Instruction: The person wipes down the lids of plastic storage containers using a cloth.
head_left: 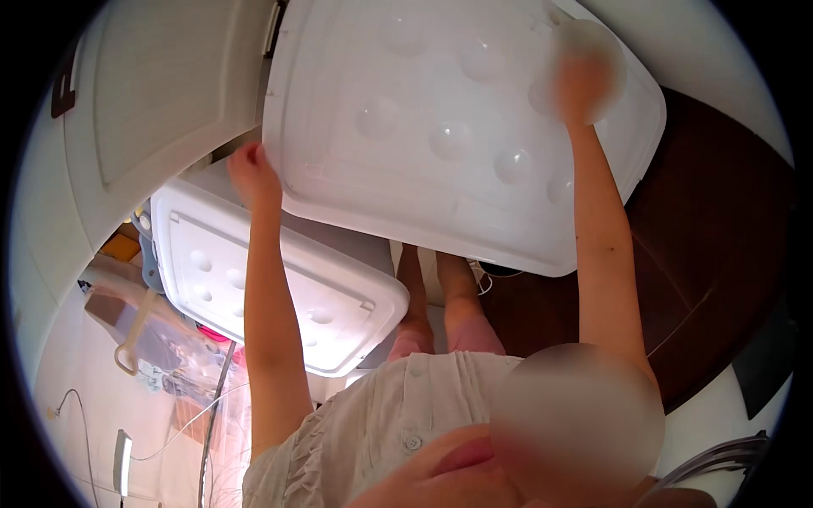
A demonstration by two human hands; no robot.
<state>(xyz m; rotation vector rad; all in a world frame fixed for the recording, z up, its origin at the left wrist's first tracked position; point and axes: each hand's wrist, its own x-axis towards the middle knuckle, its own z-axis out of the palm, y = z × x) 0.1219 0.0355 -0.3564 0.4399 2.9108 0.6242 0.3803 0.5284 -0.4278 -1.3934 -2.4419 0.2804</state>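
Observation:
A large white plastic storage box lid (pixel 364 161), with round raised bumps on it, fills the upper middle of the head view. At its left edge is my left hand (pixel 254 173), fingers curled closed; what lies inside them is hidden. My right hand (pixel 584 80) is over the lid's upper right part, and a blur covers its fingers. Below and left of the large lid stands a second white storage box (pixel 279 288), its lid also dimpled, partly behind my left forearm.
A white panelled door (pixel 169 93) stands at the upper left. Dark brown flooring or furniture (pixel 711 220) lies on the right. Clear plastic bags (pixel 186 356), a beige-handled tool (pixel 135 330) and cables (pixel 216 415) are at the lower left. My legs (pixel 461 292) are below the large lid.

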